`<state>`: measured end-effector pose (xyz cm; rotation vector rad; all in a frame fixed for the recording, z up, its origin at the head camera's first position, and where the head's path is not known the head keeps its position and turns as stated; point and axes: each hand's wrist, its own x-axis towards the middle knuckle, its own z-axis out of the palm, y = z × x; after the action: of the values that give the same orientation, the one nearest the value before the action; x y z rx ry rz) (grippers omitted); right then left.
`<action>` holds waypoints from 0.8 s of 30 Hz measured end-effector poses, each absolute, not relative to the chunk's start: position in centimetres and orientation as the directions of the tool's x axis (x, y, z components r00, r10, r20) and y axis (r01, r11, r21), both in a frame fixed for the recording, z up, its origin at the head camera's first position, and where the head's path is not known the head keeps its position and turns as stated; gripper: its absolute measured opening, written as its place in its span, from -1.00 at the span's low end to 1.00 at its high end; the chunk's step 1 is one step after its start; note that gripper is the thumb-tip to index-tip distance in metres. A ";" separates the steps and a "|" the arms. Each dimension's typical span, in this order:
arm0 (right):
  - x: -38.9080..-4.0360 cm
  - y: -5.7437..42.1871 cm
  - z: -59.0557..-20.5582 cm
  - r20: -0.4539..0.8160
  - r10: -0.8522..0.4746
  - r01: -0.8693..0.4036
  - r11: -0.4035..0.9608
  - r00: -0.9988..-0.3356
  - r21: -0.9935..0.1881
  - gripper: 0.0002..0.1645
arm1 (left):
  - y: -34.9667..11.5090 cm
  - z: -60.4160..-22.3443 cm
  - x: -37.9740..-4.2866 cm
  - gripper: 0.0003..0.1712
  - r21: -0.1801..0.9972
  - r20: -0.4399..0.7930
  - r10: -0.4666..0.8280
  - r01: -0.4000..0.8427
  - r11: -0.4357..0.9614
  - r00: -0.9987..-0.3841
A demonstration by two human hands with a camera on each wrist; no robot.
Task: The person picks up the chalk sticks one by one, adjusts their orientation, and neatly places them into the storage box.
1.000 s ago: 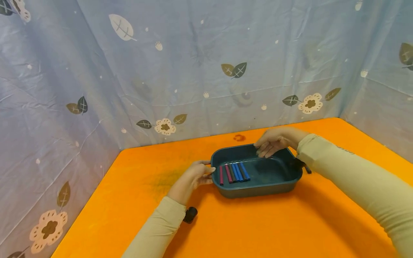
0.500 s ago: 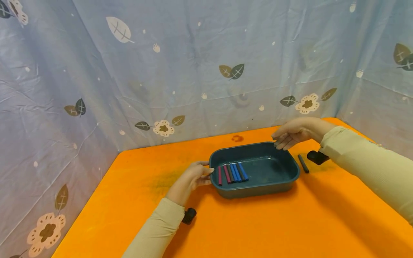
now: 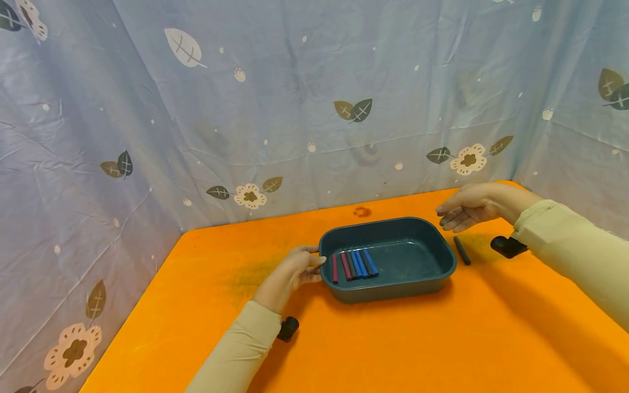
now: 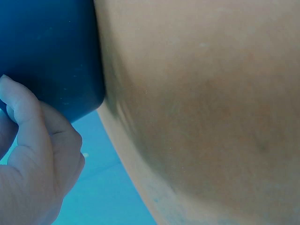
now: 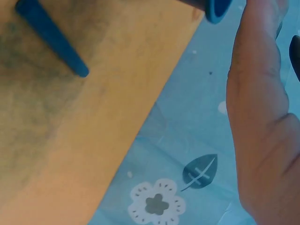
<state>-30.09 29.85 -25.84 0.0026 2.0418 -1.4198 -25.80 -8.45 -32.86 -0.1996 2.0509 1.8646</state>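
A dark teal rectangular plastic basin (image 3: 403,281) stands on the orange table. My left hand (image 3: 295,268) grips its left end, the thumb at the rim; the left wrist view shows the fingers (image 4: 28,117) against the basin wall. Inside, at the left, several short pink, dark and blue sticks (image 3: 356,264) lie side by side, the leftmost pink stick (image 3: 335,268) slightly apart. My right hand (image 3: 472,207) hovers off the basin's back right corner, fingers loosely bent and holding nothing. Below it, one dark stick (image 3: 462,250) lies on the table, right of the basin.
A patterned blue curtain (image 3: 295,109) hangs behind the orange table (image 3: 393,344) and at both sides. Dark smudges (image 3: 245,278) mark the tabletop left of the basin, and a reddish ring stain (image 3: 362,212) lies behind it. Black wrist cameras (image 3: 288,329) sit on both wrists.
My right hand has moved from over the basin's inside to the right, out past its back right corner. The dark stick on the table has come into fuller view. The left hand stays put.
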 end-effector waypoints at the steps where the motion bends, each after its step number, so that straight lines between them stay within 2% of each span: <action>1: -30.0 30.1 -25.9 -0.502 -0.348 0.350 0.417 -0.792 -0.839 -0.81 | -8.5 -32.9 -25.8 -0.43 0.932 -0.356 0.133 -0.342 0.119 -0.925; 14: -29.5 32.5 -27.1 -0.517 -0.345 0.373 0.405 -0.784 -0.835 -0.78 | -8.4 -33.0 -25.8 -0.42 0.930 -0.361 0.126 -0.346 0.127 -0.924; 24: -29.2 34.2 -29.7 -0.507 -0.340 0.379 0.377 -0.792 -0.845 -0.72 | -8.4 -32.9 -25.8 -0.42 0.929 -0.366 0.131 -0.353 0.111 -0.921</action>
<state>-29.18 34.16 -29.66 0.0340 2.0079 -1.4649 -25.77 -8.35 -32.89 -0.2169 2.0385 1.8685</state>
